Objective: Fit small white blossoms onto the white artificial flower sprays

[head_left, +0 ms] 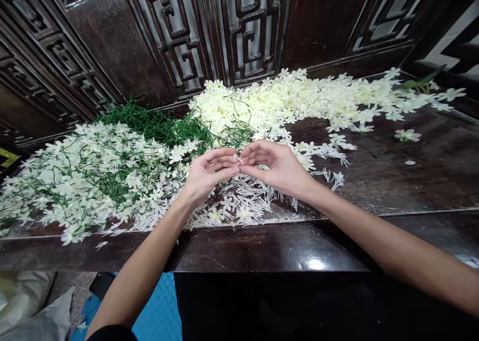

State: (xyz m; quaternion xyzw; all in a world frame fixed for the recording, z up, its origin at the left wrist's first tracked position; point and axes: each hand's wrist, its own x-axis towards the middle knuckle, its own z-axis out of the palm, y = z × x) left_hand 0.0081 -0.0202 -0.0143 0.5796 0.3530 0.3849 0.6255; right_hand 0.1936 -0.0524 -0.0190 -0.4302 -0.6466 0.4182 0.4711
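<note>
My left hand (207, 174) and my right hand (279, 167) meet over the middle of the dark wooden bench (419, 176). Their fingertips close together around a small white artificial flower stamen (238, 158), whose thin prongs stick up between them. Part of it is hidden by the fingers. Beneath and in front of the hands lies a spread of loose white stamens (258, 194) with a few blossoms among them. Just behind the hands are green plastic stems (239, 134).
Cream flower heads (269, 99) are heaped along the back right. Green stems (145, 121) form a pile at the back left, with stemmed white flowers (108, 166) before it. A carved wooden backrest (209, 32) rises behind. Below is a blue mat (160, 306).
</note>
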